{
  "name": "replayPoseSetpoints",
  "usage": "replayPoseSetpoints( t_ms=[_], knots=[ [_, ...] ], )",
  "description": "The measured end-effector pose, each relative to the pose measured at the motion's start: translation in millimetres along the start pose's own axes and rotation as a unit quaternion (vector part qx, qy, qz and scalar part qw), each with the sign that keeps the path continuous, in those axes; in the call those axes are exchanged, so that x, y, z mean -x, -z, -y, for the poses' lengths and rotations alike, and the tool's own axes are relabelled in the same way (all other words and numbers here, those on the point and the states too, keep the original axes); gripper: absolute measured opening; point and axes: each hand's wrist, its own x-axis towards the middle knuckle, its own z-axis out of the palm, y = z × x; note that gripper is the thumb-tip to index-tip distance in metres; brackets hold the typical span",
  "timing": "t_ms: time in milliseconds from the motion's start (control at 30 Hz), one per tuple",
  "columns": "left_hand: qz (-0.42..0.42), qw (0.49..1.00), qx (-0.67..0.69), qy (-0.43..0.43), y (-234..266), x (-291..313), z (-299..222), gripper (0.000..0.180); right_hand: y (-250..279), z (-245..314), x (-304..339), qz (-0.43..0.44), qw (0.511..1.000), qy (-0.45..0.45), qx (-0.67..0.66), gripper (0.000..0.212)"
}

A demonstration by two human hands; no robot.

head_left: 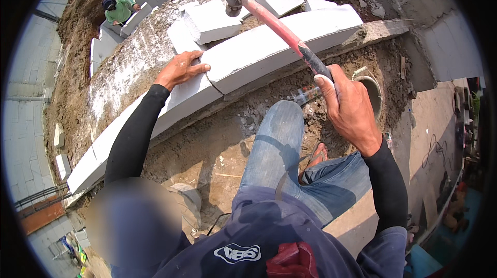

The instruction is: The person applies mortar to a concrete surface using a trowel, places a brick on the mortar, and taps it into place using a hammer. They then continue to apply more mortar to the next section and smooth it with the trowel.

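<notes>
My right hand (352, 106) is wrapped around the dark grip of a hammer (275, 25) with a red handle. Its dark head is raised over the row of white blocks, at the far end of the handle. Under it runs a long white block (295, 37), set end to end with another white block (192, 96) nearer on the left. Lying on top at the joint between these two is my left hand (182, 70), thumb stretched out toward the right-hand block and holding nothing.
Loose white blocks (212, 19) lie beyond the row. A person in a green top (123, 11) handles a block in a trench at the upper left. By my right hand stands a bucket (374, 97) on rubble-strewn soil. A cable (436, 154) lies on the paving at the right.
</notes>
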Motion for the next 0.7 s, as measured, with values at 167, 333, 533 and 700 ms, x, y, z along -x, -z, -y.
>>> replayPoseSetpoints(
  t_ms=[167, 333, 533, 700],
  knots=[
    [-0.015, 1.000, -0.011, 0.008, 2.1, 4.5, -21.2, 0.086, -14.4, -58.1, 11.3, -0.020, 0.999, -0.031, 0.040, 0.025],
    [0.009, 1.000, 0.001, 0.017, 5.1, 1.8, -14.0, 0.083, -4.8, -65.4, 9.6, 0.017, 0.998, -0.041, 0.049, 0.028],
    [0.029, 0.999, 0.024, 0.002, 7.9, -2.5, -19.6, 0.076, -41.1, -87.5, 28.6, 0.035, 0.987, -0.071, 0.137, 0.033],
    [0.008, 0.999, -0.045, -0.009, 14.1, -16.9, -42.9, 0.093, -25.9, -82.4, 26.3, 0.042, 0.994, -0.046, 0.095, 0.033]
  ],
)
